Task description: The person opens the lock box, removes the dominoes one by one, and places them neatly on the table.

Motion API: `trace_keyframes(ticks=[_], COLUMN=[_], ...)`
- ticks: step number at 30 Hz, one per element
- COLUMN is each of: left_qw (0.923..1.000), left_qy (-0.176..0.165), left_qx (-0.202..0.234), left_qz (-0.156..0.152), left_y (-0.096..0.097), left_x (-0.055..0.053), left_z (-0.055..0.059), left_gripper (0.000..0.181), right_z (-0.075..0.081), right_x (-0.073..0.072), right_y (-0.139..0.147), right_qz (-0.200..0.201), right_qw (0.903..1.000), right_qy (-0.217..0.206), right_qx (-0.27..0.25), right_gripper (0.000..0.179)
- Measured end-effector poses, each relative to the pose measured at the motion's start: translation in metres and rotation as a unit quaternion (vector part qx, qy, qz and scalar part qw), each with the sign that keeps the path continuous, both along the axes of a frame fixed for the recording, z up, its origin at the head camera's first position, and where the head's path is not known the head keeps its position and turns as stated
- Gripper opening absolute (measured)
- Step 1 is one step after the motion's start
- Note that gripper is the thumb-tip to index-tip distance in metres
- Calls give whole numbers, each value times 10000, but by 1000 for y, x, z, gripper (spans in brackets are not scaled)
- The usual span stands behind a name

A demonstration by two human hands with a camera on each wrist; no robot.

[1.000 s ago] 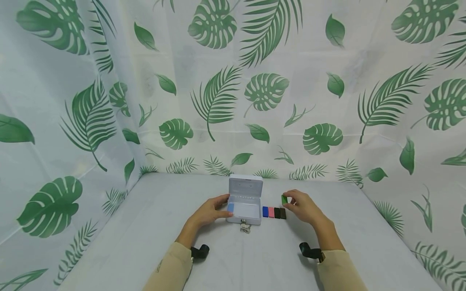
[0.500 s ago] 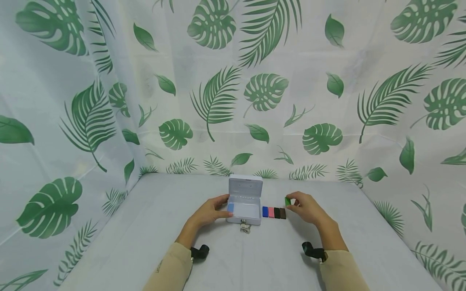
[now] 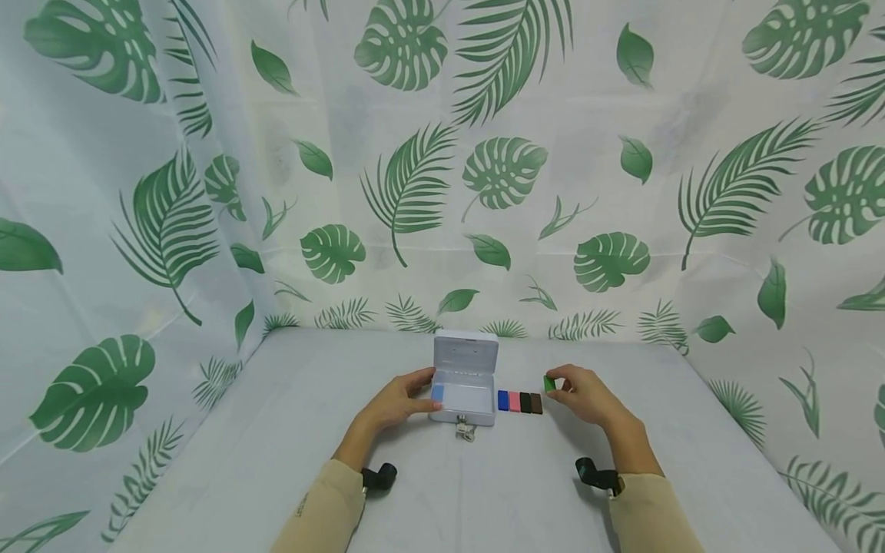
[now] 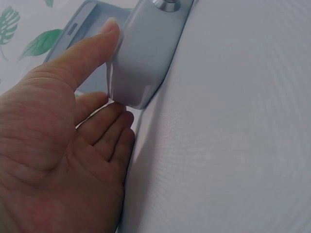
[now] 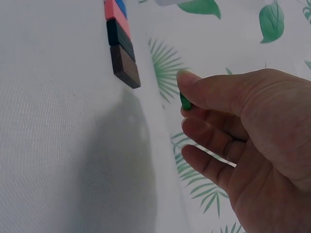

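Observation:
A pale grey cash box (image 3: pixel 472 397) stands on the table with its lid (image 3: pixel 466 355) up and keys (image 3: pixel 465 432) hanging from its front lock. My left hand (image 3: pixel 394 401) holds the box's left end, the thumb over the rim and the fingers against the outer side. Off to the right, my right hand (image 3: pixel 584 395) pinches a small green block (image 3: pixel 549 383) between thumb and fingertips, above the table. Between box and right hand lies a row of small blocks: blue (image 3: pixel 503 400), pink (image 3: pixel 515 402), black (image 3: pixel 525 402) and brown (image 3: pixel 536 403). Fingers hide part of the green block.
A light blue patch (image 3: pixel 438 393) shows inside the box at its left end. White cloth covers the table (image 3: pixel 332 361), and a leaf-printed curtain (image 3: pixel 442 292) hangs behind and at both sides. Each wrist carries a black camera mount (image 3: pixel 596 475).
My right hand has shifted slightly to the right and a little nearer with the green block, away from the row. The left hand and the box have stayed in place.

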State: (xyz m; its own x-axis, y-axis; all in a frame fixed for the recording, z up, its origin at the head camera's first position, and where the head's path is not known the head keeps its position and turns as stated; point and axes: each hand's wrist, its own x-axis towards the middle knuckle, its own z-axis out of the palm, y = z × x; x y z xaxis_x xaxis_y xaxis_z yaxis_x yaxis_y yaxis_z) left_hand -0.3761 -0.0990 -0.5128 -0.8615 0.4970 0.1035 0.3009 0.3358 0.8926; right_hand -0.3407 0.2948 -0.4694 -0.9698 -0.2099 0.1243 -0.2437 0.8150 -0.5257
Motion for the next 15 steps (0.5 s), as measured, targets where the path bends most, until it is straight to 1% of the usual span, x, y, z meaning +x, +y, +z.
trace_keyframes(ticks=[9, 15], left_qw=[10000, 10000], left_qy=[-28, -39], left_qx=[28, 17], left_qz=[-10, 15], left_y=[0, 0], left_x=[0, 1], left_z=[3, 2], left_gripper=[81, 81], right_z=[3, -1], right_x=[1, 1], right_y=[3, 5], right_qz=[2, -3], right_qw=[10000, 9999], right_qy=[-76, -124], right_qx=[-56, -48], right_gripper=[39, 38])
